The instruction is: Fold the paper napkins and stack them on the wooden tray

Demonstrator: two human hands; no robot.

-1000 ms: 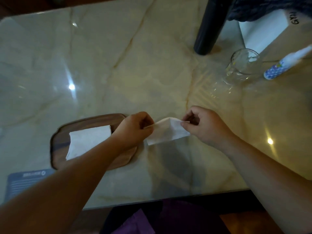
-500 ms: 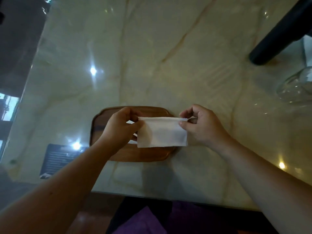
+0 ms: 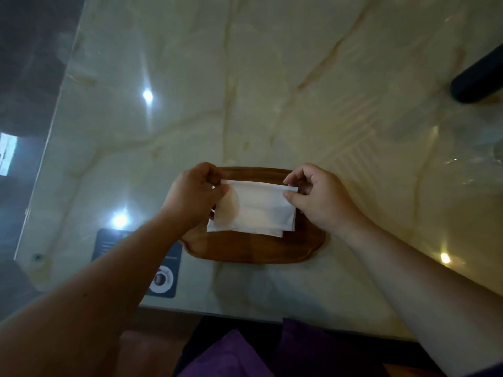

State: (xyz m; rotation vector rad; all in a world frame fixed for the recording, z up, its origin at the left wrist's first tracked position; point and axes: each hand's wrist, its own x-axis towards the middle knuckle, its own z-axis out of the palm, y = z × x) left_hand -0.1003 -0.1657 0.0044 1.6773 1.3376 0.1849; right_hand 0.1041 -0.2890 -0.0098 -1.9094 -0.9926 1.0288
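A folded white paper napkin hangs over the oval wooden tray in the middle of the marble table. My left hand pinches its top left corner and my right hand pinches its top right corner. Under it on the tray lies another folded white napkin, of which only the lower left edge shows. The held napkin covers most of that one and the tray's back half.
A dark blue printed card lies left of the tray near the table's front edge. A black cylindrical object stands at the far right, with a clear glass partly in view below it. The table's left edge runs diagonally.
Both hands carried the folded napkin leftward from beside the tray to above it, over the napkin lying there. The camera turned left, so the glass and black object slid to the right edge.
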